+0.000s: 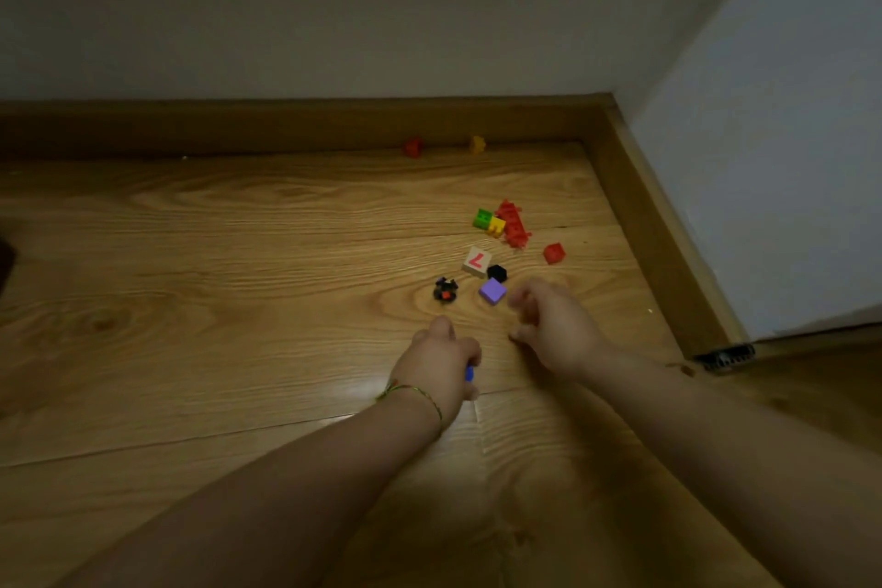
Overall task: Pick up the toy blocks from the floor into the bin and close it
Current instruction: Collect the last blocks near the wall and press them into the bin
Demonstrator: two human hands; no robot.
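Note:
Several toy blocks lie on the wooden floor near the room's corner. A purple cube (492,291) sits just left of my right hand (553,325), whose fingers are loosely curled and hold nothing. Behind it are a black block (497,273), a wooden block with a red 7 (477,261) and a black-and-orange piece (445,289). Farther back lie a green block (483,218), a yellow block (496,226), a red spiky piece (513,224) and a red block (553,253). My left hand (441,365) grips a small blue block (469,373). No bin is in view.
A red block (413,147) and a yellow block (477,144) lie against the wooden skirting board (286,124) at the back. A white wall (763,158) closes the right side, with a door stop (725,356) at its foot. A radiator hangs above.

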